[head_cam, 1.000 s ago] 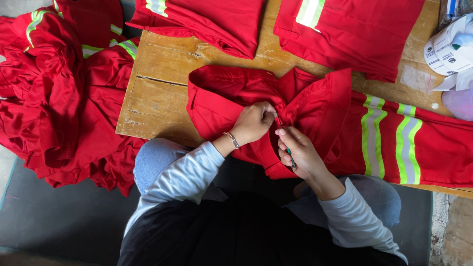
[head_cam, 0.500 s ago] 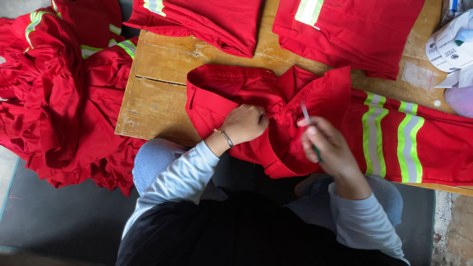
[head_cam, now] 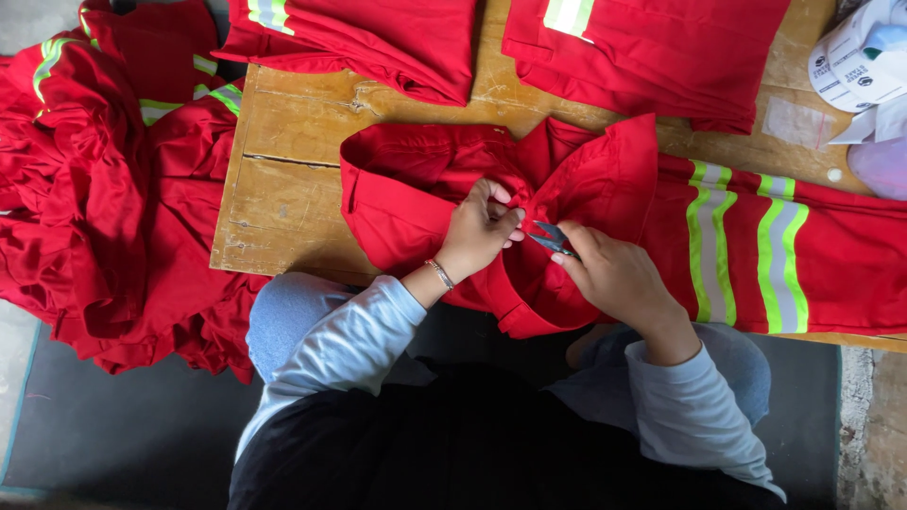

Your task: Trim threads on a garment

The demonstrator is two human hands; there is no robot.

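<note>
The left hand [head_cam: 482,236] pinches a fold of the red jacket [head_cam: 425,198] on the worktop [head_cam: 293,179]. The right hand [head_cam: 614,274] holds small snips [head_cam: 551,238] beside it. The blades could nick the cloth or a finger if the fold slips.

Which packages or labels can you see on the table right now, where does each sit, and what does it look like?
White package: top right corner of the wooden table, rounded, crumpled, white with small dark round marks and print.
Clear square label or sticker: on the bare wood just below that package, see-through, pale.
Pale lilac bag: right edge, below the package, soft and rounded, cut off by the frame.
No screens or signs show.
</note>
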